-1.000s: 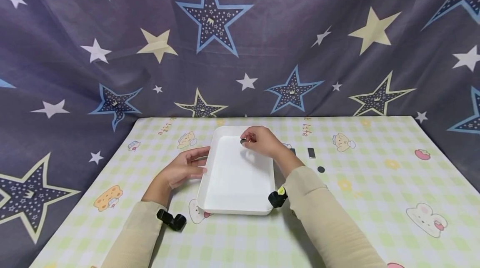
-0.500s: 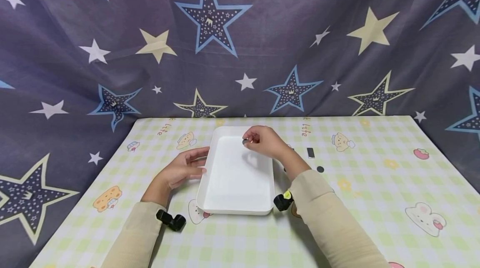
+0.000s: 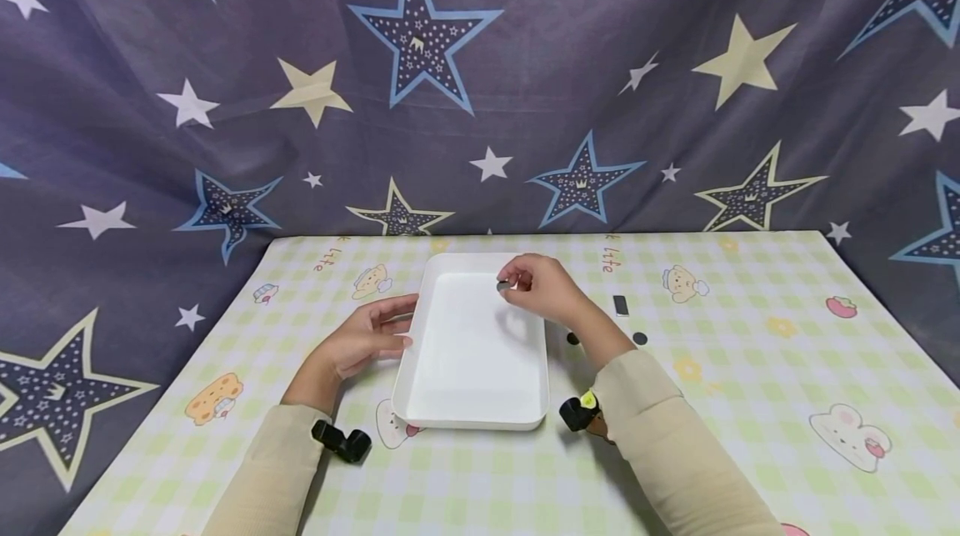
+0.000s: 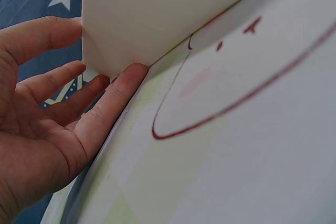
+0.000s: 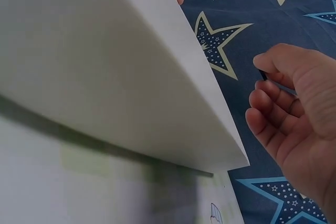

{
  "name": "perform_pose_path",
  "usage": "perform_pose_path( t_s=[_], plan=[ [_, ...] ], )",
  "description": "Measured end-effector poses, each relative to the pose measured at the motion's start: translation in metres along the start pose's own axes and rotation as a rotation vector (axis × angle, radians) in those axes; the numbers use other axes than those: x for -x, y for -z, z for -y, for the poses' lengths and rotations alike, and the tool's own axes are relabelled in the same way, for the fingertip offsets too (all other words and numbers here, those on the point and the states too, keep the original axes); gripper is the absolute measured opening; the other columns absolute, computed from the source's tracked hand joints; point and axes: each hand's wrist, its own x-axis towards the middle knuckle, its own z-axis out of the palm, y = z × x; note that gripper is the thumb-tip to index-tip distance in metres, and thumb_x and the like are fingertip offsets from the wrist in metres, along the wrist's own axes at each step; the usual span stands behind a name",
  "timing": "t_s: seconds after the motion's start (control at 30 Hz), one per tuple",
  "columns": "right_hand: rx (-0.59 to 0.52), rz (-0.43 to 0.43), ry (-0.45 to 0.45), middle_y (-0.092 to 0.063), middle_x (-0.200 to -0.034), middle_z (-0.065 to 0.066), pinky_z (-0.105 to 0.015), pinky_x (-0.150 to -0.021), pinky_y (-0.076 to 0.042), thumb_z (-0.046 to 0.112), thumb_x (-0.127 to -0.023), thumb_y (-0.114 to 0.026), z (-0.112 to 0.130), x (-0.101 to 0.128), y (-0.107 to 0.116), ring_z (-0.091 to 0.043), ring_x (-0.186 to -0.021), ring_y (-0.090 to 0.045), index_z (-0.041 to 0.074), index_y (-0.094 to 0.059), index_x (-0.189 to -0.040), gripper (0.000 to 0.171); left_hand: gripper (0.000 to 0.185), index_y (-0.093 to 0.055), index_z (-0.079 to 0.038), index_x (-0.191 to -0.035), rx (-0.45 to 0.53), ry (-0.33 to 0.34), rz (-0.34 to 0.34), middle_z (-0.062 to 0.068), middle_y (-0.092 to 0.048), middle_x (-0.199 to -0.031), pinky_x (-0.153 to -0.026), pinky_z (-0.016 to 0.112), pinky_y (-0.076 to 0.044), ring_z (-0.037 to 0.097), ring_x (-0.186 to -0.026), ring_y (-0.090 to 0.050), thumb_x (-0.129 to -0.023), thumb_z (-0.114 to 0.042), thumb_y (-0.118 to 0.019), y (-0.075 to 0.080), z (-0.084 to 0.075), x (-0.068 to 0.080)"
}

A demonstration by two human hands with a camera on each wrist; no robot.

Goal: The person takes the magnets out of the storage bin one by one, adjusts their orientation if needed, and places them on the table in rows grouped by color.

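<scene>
A white rectangular tray point(image 3: 471, 415) lies on the table, its inside bare. Against its left wall rests my left hand point(image 3: 367, 336), fingers fairly straight; the left wrist view shows the fingertips of that hand point(image 4: 58, 108) right at the tray's outer side point(image 4: 157, 14). Over the tray's far right part, my right hand point(image 3: 546, 290) pinches a small dark round disc point(image 3: 503, 286) between thumb and forefinger. Only a thin black edge of the disc point(image 5: 263, 75) shows in the right wrist view, between the fingertips of the right hand point(image 5: 294, 108).
Right of the tray lie a small dark rectangular piece point(image 3: 621, 305) and two black discs point(image 3: 640, 338), one partly beside the right forearm. A checked cartoon cloth point(image 3: 750, 403) covers the table. Behind it hangs a dark star-patterned curtain point(image 3: 480, 127).
My right hand has shifted slightly to the right over the tray with the disc still pinched, and a black disc beside its forearm has come into sight. The left hand stays put.
</scene>
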Motion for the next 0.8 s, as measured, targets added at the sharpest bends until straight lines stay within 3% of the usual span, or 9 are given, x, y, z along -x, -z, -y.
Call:
perform_pose_path(
  t_s=[0.8],
  plan=[
    [-0.007, -0.05, 0.071, -0.061, -0.088, -0.008, -0.03, -0.065, -0.048, 0.006, -0.085, -0.072, -0.004, 0.026, 0.011, -0.019, -0.071, -0.052, 0.005, -0.071, -0.098, 0.013, 0.079, -0.03, 0.001, -0.151, -0.019, -0.001, -0.007, 0.022, -0.029, -0.154, -0.088, 0.042, -0.054, 0.038, -0.134, -0.041, -0.081, 0.01, -0.067, -0.001, 0.001, 0.0]
  ],
)
